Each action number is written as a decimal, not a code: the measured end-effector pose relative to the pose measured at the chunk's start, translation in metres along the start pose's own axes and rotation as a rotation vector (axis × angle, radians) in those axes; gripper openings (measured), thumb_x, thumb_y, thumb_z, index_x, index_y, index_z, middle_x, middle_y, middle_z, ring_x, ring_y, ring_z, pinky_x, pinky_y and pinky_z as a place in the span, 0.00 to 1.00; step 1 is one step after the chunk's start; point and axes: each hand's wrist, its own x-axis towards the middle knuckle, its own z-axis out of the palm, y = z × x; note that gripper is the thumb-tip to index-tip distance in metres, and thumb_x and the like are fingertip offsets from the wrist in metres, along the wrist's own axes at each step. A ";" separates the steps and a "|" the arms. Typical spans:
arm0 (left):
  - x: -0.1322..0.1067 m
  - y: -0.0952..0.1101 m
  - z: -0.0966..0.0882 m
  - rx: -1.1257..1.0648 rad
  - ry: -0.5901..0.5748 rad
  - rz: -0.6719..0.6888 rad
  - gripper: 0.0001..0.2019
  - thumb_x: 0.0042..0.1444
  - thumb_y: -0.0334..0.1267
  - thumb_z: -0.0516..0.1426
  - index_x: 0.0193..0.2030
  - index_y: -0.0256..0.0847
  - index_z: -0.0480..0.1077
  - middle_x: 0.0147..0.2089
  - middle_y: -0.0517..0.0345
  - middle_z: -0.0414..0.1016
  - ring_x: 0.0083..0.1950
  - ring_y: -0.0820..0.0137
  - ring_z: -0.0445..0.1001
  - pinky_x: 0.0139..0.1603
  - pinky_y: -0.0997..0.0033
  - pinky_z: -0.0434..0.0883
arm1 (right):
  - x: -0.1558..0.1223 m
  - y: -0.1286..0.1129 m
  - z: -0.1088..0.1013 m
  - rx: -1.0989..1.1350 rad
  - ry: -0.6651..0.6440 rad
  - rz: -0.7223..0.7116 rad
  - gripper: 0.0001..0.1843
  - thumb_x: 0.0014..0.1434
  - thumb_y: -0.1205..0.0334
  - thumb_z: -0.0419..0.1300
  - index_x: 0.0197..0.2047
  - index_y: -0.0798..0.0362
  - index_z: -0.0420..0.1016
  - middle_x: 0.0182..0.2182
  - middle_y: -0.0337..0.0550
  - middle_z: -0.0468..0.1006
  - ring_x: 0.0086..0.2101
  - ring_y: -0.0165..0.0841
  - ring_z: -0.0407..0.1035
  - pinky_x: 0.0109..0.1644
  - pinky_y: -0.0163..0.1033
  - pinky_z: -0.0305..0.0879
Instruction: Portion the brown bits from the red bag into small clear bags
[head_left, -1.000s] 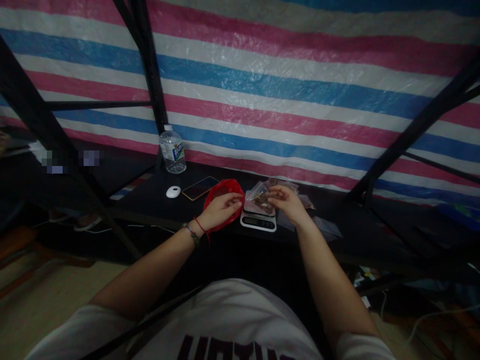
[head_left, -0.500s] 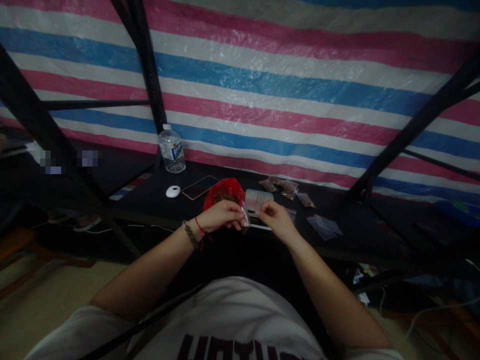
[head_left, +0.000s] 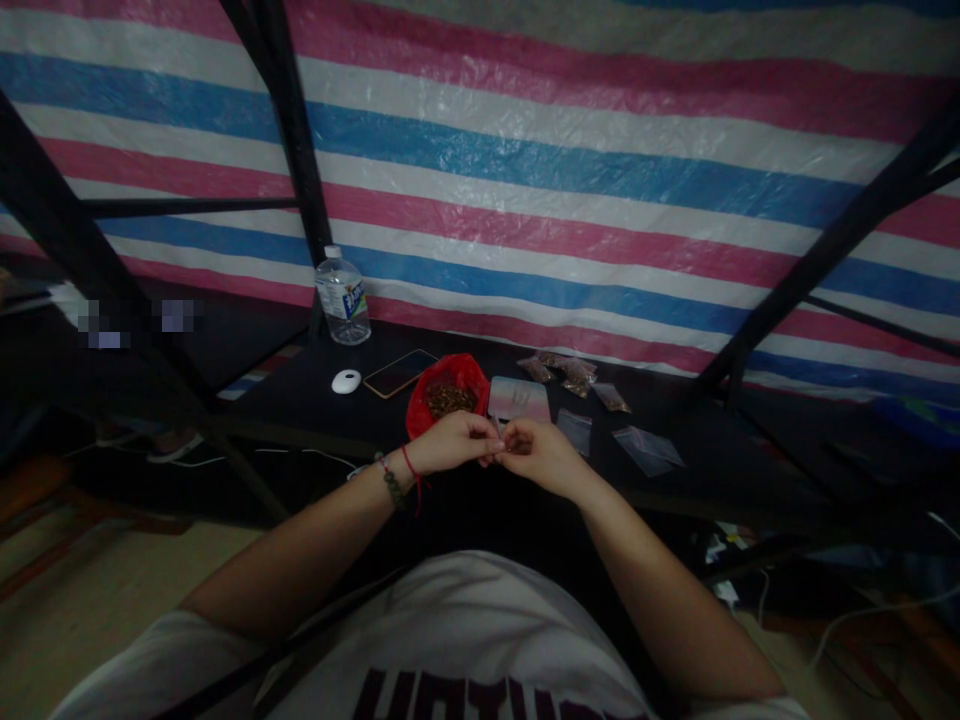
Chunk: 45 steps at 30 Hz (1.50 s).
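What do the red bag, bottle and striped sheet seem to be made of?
Red bag: probably thin, glossy plastic, from its crumpled rim. Bottle: clear, smooth, likely plastic, being see-through, though glass is possible. Striped sheet: shiny, probably plastic, given its wrinkles and glints.

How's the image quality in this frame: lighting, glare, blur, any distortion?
Head view: dim, with the black tabletop sinking into shadow; pale glare streaks the striped sheet. Head view: wide-angle look, the dark posts splaying outward at the top; general softness makes the small clear bag at the fingers hard to read. Head view: pixelated blocks mask detail at picture left.
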 end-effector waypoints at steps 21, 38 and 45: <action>-0.003 0.004 0.002 0.816 0.332 -0.095 0.16 0.53 0.44 0.52 0.22 0.38 0.73 0.21 0.57 0.70 0.25 0.71 0.67 0.26 0.72 0.55 | 0.009 -0.001 0.005 -0.575 0.175 0.150 0.12 0.51 0.63 0.55 0.18 0.54 0.69 0.15 0.37 0.66 0.19 0.26 0.56 0.24 0.34 0.44; -0.005 0.006 -0.038 0.462 0.519 0.268 0.14 0.58 0.41 0.50 0.27 0.36 0.71 0.29 0.56 0.74 0.31 0.72 0.70 0.35 0.74 0.67 | 0.018 0.026 0.018 0.943 0.037 0.246 0.22 0.45 0.56 0.71 0.43 0.49 0.71 0.39 0.39 0.78 0.35 0.31 0.74 0.37 0.36 0.71; -0.006 0.005 -0.045 0.704 0.606 0.445 0.12 0.56 0.45 0.57 0.35 0.39 0.74 0.38 0.52 0.76 0.43 0.66 0.72 0.50 0.65 0.67 | 0.029 0.021 0.023 1.009 0.223 0.280 0.21 0.46 0.57 0.70 0.42 0.48 0.70 0.36 0.38 0.79 0.33 0.32 0.75 0.36 0.39 0.73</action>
